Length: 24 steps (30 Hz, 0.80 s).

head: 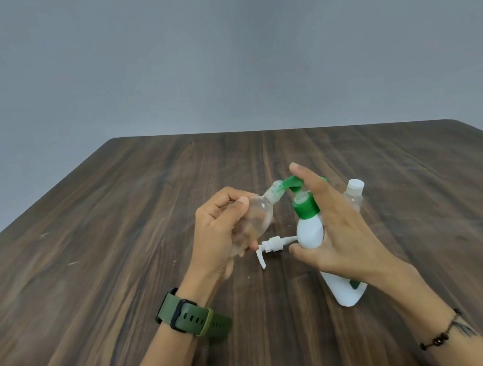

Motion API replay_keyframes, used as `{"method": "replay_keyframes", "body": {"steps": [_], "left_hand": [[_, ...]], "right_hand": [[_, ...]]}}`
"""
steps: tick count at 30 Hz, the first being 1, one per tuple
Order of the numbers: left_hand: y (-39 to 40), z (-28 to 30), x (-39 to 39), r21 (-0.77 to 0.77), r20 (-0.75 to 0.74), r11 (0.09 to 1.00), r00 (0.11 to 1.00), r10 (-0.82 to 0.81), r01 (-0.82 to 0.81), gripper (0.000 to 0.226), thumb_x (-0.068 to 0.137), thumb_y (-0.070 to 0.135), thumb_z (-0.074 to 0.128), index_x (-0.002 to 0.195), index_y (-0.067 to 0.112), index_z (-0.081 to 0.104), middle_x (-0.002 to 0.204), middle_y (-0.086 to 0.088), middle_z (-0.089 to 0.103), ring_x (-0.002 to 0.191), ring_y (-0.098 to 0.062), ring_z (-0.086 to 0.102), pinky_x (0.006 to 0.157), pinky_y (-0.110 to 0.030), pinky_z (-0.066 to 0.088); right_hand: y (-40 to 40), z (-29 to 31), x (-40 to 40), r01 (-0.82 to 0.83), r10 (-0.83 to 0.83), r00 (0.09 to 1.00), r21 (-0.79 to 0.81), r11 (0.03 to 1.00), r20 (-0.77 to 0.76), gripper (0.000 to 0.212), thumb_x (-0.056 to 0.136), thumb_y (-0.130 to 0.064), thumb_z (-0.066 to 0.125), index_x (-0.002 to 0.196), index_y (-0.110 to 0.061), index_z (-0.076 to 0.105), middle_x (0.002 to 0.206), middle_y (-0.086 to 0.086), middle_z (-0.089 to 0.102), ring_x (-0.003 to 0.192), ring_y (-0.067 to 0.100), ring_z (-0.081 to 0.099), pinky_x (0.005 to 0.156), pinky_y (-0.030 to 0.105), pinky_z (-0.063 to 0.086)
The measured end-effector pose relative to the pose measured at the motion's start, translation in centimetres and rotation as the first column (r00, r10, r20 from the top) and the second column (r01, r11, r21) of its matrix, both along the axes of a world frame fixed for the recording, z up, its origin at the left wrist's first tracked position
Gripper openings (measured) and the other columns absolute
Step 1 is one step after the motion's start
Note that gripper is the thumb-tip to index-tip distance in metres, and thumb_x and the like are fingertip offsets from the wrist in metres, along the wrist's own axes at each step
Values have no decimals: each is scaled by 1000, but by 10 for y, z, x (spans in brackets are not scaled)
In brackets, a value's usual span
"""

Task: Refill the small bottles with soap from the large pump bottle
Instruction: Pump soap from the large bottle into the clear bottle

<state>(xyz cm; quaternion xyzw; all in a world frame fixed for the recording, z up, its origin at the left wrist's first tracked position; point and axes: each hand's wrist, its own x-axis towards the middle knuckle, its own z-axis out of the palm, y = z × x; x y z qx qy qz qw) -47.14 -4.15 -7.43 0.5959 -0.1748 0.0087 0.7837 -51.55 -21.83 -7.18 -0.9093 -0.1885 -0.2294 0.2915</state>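
No readable text, label, brand or number anywhere, not even on the pump bottle (310, 230).

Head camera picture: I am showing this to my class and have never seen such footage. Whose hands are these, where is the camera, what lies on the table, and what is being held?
There is no machine: a person wears a camera on the head, looking down at their own hands. The left hand grips a small clear bottle, tilted, its open neck at the green spout. The right hand holds the large white pump bottle, a finger on its green pump head. On the wooden table lie a loose white pump top and, behind, another small bottle with a white cap.
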Motion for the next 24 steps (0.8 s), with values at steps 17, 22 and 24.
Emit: {"method": "replay_keyframes", "body": {"steps": [17, 22, 24], "left_hand": [[-4, -4, -7, -213, -14, 977, 1000, -24, 21, 17, 81, 18, 48, 78, 13, 65, 75, -8, 71, 69, -28, 69, 36, -19, 39], [-2, -5, -8, -191, -15, 982, 1000, -9, 6, 20, 82, 21, 48, 76, 20, 67, 72, -7, 72, 73, -38, 59, 38, -21, 37], [-2, -5, -8, -201, -17, 980, 1000, -15, 11, 19, 81, 20, 48, 76, 18, 66, 72, -6, 72, 68, -34, 65, 37, -21, 37]], "right_hand": [[0, 13, 1, 58, -48, 992, -79, 995, 119, 96, 57, -23, 67, 134, -48, 16, 122, -48, 24, 92, 7, 41, 76, 13, 32], [1, 17, -1, 68, -68, 988, 10, 998, 136, 96, 57, -21, 67, 134, -49, 16, 117, -41, 32, 93, 12, 44, 76, 18, 38], [2, 19, -1, 63, -65, 989, 19, 998, 134, 96, 57, -20, 67, 134, -49, 17, 115, -38, 34, 93, 12, 44, 77, 18, 37]]}}
